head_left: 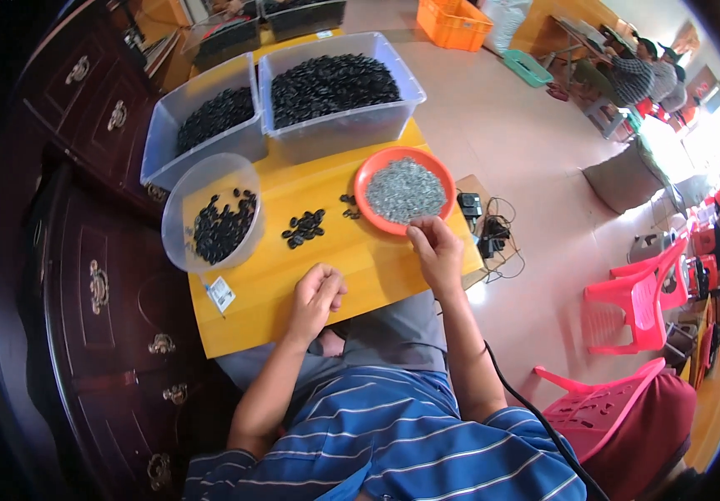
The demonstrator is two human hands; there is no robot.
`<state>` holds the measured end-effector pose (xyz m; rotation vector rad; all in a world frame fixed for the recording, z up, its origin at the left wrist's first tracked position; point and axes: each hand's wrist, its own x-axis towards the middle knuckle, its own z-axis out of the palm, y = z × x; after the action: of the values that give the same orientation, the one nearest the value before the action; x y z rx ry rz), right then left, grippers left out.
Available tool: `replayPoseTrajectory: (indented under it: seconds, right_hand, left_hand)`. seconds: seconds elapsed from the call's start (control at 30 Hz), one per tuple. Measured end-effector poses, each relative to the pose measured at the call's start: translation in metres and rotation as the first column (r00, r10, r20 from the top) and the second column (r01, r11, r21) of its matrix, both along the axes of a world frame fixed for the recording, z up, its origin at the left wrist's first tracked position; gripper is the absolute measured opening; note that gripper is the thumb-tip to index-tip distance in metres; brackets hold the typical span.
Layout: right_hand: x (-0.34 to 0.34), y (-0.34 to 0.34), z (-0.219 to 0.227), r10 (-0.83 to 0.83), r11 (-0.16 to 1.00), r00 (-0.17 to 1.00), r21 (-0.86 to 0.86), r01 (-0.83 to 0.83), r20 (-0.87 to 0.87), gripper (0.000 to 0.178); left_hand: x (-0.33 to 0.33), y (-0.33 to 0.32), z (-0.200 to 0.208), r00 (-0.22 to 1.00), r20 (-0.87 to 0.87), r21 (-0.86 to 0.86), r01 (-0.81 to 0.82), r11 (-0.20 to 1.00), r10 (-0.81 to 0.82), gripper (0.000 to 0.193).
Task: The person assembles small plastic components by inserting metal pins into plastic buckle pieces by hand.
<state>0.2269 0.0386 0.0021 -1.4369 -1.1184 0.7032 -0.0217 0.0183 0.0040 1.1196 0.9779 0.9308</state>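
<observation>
My right hand [439, 249] is at the near rim of a round orange-red bowl [376, 220]. Its thumb and fingertips are pinched together; whatever is between them is too small to make out. Many small silvery metal pieces [406, 190] fill the bowl. Closer to me, my left hand [318, 294] hovers by the table's front edge with fingers curled, and its grip hides anything inside. Between the bowl and a clear round tub [174, 238] lies a loose group of black oval pieces [304, 229]. A few smaller dark pieces [350, 206] sit beside the bowl.
Two clear plastic bins of black pieces, a left one [157, 154] and a right one [343, 140], line the yellow table's [293, 292] far side. A small white tag [220, 293] lies front left. Dark drawers [101, 334] stand left; cables [497, 238] and pink chairs [639, 301] are right.
</observation>
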Motion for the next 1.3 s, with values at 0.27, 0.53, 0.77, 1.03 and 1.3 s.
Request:
replayPoseTrajectory:
  seconds: [0.27, 0.53, 0.77, 1.03, 1.3]
  right_hand:
    - [-0.056, -0.042, -0.031, 0.222, 0.962, 0.91, -0.07, -0.262, -0.35, 0.015]
    - [-0.063, -0.04, -0.027, 0.307, 0.941, 0.918, -0.064, -0.332, -0.252, 0.017]
    - [-0.061, -0.038, -0.031, 0.297, 0.937, 0.872, -0.055, -0.344, -0.39, 0.013]
    - [-0.059, -0.037, -0.032, 0.312, 0.932, 0.88, -0.066, -0.357, -0.359, 0.011]
    - [-0.06, -0.035, -0.034, 0.306, 0.935, 0.879, -0.061, -0.35, -0.365, 0.011]
  left_hand:
    - [0.009, 0.008, 0.002, 0.998, -0.058, 0.055, -0.004, 0.998, 0.007, 0.015]
    - [0.018, 0.018, -0.013, 0.996, -0.089, 0.099, 0.008, 0.995, 0.001, 0.01]
    - [0.024, 0.018, -0.019, 0.997, -0.07, 0.121, 0.039, 0.992, -0.031, 0.01]
    - [0.022, 0.016, -0.021, 0.998, -0.047, 0.118, 0.04, 0.992, -0.034, 0.012]
    - [0.021, 0.02, -0.018, 0.993, -0.109, 0.147, 0.066, 0.987, -0.05, 0.011]
